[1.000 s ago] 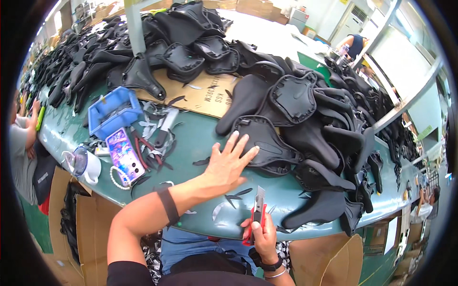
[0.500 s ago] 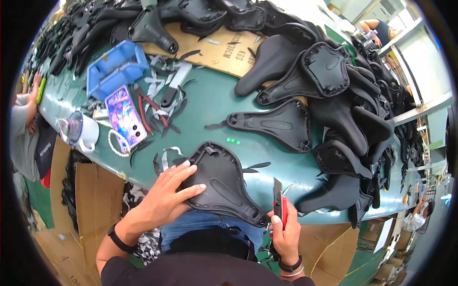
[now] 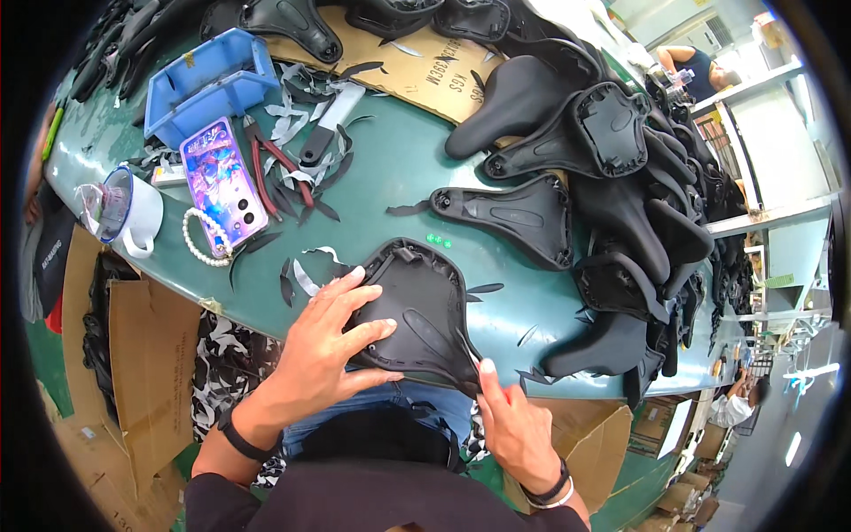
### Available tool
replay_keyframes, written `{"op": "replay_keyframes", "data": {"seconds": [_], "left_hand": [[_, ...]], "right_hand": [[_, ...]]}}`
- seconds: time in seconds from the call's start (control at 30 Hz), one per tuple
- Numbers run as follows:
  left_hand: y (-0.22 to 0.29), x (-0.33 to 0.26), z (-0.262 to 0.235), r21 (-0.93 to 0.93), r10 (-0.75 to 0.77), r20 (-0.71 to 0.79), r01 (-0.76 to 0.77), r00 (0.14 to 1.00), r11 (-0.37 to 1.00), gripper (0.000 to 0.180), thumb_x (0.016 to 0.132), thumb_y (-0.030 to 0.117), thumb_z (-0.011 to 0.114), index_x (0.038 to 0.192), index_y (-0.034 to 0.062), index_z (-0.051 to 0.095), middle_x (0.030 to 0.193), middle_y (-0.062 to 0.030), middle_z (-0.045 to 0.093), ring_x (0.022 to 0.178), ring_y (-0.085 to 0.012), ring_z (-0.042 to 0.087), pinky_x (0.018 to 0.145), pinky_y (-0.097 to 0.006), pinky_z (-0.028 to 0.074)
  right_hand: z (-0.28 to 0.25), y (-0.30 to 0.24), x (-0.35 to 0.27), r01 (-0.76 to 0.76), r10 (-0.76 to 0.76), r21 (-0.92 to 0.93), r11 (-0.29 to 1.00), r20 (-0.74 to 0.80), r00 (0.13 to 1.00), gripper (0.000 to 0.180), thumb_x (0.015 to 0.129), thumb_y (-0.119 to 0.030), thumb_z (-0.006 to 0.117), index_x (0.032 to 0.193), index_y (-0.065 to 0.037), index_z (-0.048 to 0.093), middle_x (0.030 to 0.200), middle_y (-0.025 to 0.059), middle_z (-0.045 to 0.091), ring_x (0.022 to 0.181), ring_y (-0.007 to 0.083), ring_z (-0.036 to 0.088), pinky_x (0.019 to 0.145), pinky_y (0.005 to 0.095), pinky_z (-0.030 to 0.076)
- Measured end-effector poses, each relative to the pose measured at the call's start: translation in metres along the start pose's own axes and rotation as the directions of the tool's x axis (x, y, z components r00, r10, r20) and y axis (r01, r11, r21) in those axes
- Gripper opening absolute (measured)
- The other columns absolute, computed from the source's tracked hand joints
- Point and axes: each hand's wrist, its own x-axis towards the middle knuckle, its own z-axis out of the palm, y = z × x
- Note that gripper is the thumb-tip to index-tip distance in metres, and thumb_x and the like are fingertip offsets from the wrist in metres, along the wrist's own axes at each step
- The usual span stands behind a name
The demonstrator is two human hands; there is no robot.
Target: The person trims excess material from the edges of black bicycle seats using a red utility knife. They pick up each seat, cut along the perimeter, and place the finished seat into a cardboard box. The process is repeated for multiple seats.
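An upturned black bicycle saddle lies at the table's near edge, its hollow underside facing up and its nose pointing toward my right hand. My left hand grips its left side, fingers spread over the underside and thumb along the near rim. At the nose, my right hand is closed around a utility knife, now mostly hidden by the fingers; a thin part of its blade shows along the saddle's right edge. Dark trimmed strips lie just beyond the saddle.
More saddles pile up at the right and back. Toward the left are a blue bin, a phone, red-handled pliers, a white mug and scraps. Cardboard boxes stand below the table. Other people are partly visible at the sides.
My right hand has brought the utility knife in against the saddle's right edge near the nose. My left hand stays on the saddle. The whole view has shifted slightly.
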Motion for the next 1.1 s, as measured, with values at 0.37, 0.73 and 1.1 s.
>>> {"op": "replay_keyframes", "data": {"seconds": [0.37,0.73,1.1], "left_hand": [[-0.010,0.000,0.001,-0.069,-0.004,0.011,0.005,1.000,0.998,0.054,0.059,0.029,0.087,0.098,0.0065,0.056,0.123,-0.0106,0.055,0.130,-0.0353,0.043,0.105,-0.051,0.037],[-0.014,-0.001,-0.002,-0.045,-0.008,0.052,0.010,0.999,0.999,0.061,0.057,0.030,0.088,0.100,0.0045,0.052,0.125,-0.0112,0.055,0.130,-0.0366,0.043,0.105,-0.050,0.037],[0.057,-0.038,0.016,-0.761,-0.778,0.209,0.599,0.592,0.251,0.048,0.087,0.022,0.069,0.118,-0.0047,0.043,0.097,-0.0142,0.063,0.075,-0.0133,0.063,0.060,-0.025,0.050]], "right_hand": [[-0.020,0.016,0.022,0.262,-0.270,0.222,0.939,0.005,0.963,0.060,0.081,-0.013,0.068,0.137,-0.019,0.047,0.068,0.0049,0.049,0.052,0.0238,0.053,0.043,0.0362,0.041],[-0.046,0.039,0.013,0.289,-0.270,-0.018,0.957,0.304,0.913,0.056,0.085,-0.015,0.060,0.138,-0.025,0.045,0.064,0.0080,0.043,0.050,0.0252,0.053,0.042,0.0390,0.041],[0.013,-0.001,0.042,0.353,-0.365,0.573,0.740,-0.101,0.926,0.050,0.082,-0.003,0.066,0.127,0.002,0.044,0.124,0.0215,0.057,0.112,0.0364,0.058,0.094,0.0398,0.047]]}}
